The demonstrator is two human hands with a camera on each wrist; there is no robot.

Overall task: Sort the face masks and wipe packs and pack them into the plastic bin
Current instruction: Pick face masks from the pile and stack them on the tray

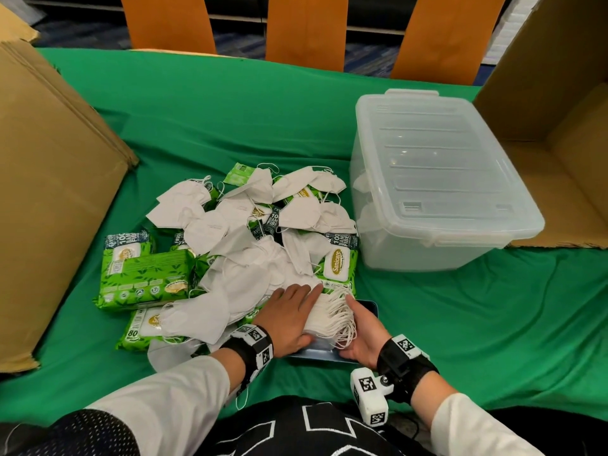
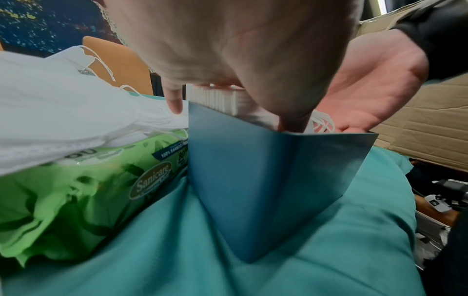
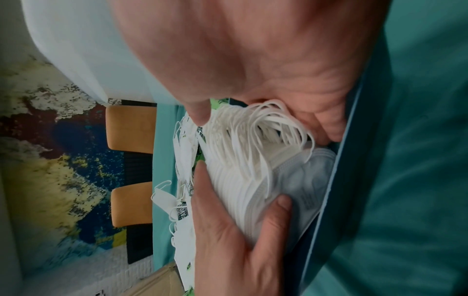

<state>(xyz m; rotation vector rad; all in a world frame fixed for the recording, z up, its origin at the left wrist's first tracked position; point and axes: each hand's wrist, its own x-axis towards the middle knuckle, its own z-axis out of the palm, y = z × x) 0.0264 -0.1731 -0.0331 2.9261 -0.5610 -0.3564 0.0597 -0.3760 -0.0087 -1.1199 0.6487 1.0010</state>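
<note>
Pressing from both sides, the two hands held a neat stack of white face masks point(image 1: 324, 319) that stood on edge in a blue box point(image 1: 370, 307) near the front edge of the green tablecloth point(image 1: 460, 324). The left hand point(image 1: 291, 319) lay against the stack's left face with its fingers fairly straight and the thumb hooked round the near end. The right hand point(image 1: 367, 337) cupped the opposite side, fingers curled among the bunched ear loops point(image 1: 343, 315). From the left wrist view, the left thumb point(image 2: 291, 122) reached down inside the blue box point(image 2: 253, 180) beside the mask edges. From the right wrist view, the stack point(image 3: 243, 180) sat wedged between both palms, loops fanning upward.

Just behind the hands lay a loose heap of more face masks point(image 1: 246, 232) mixed over green Sanicare wipe packs point(image 1: 144, 281), one pack point(image 1: 339, 264) touching the box's far end. The clear plastic bin point(image 1: 434, 189) stood to the right of the heap with its lid on. Cardboard boxes flanked the cloth, a closed one point(image 1: 49, 192) on the left and an open one point(image 1: 559, 126) on the right, and three orange chair backs point(image 1: 306, 28) stood beyond the table.
</note>
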